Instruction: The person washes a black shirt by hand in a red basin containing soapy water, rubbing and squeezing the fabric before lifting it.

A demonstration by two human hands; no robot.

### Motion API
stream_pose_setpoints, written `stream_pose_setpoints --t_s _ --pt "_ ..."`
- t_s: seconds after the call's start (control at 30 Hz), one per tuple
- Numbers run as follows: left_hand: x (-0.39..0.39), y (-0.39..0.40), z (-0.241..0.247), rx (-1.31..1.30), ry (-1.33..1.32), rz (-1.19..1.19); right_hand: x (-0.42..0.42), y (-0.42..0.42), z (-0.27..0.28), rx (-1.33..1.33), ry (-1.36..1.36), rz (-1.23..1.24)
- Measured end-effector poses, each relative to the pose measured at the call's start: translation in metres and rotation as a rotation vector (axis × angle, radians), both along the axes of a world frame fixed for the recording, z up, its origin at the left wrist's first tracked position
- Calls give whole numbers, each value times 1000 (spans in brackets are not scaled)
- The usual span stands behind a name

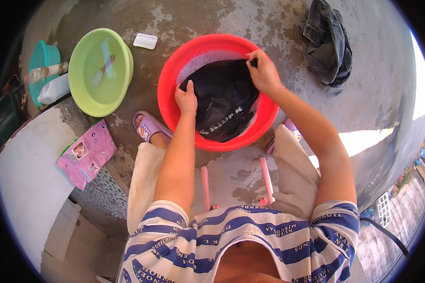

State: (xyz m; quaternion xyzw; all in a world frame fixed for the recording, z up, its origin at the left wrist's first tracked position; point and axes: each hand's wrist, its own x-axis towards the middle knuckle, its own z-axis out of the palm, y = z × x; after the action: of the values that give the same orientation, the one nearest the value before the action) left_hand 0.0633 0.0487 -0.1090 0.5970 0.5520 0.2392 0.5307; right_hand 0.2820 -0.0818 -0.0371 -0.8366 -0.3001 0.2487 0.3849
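Observation:
A black cloth garment (223, 95) with pale printed lettering lies spread in a red plastic basin (166, 106) of sudsy water (212, 56). At its left edge my left hand (186, 98) grips the fabric, thumb on top and fingers hidden beneath. My right hand (264, 72) pinches the upper right edge, and a bit of black cloth sticks up between thumb and fingers. Both hands are over the basin, the right one near its rim.
A green basin (101, 72) of clear water at left holds a brush (102, 70). A white soap bar or dish (145, 41) lies between the basins. Dark jeans (329, 49) lie on the wet concrete at right. Nearby are a pink packet (88, 154), white bottle (54, 89) and teal basin (39, 53).

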Motion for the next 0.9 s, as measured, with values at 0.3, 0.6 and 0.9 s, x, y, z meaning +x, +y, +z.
stream_pose_setpoints --t_s 0.3,0.6,0.9 --pt "6 -11 -39 286 456 -161 -71 45 -110 -414 -12 20" --pt "31 -17 -28 -422 -400 491 -96 44 -95 8 291 8" --pt "49 -45 12 -913 -577 320 -82 64 8 -39 236 37"
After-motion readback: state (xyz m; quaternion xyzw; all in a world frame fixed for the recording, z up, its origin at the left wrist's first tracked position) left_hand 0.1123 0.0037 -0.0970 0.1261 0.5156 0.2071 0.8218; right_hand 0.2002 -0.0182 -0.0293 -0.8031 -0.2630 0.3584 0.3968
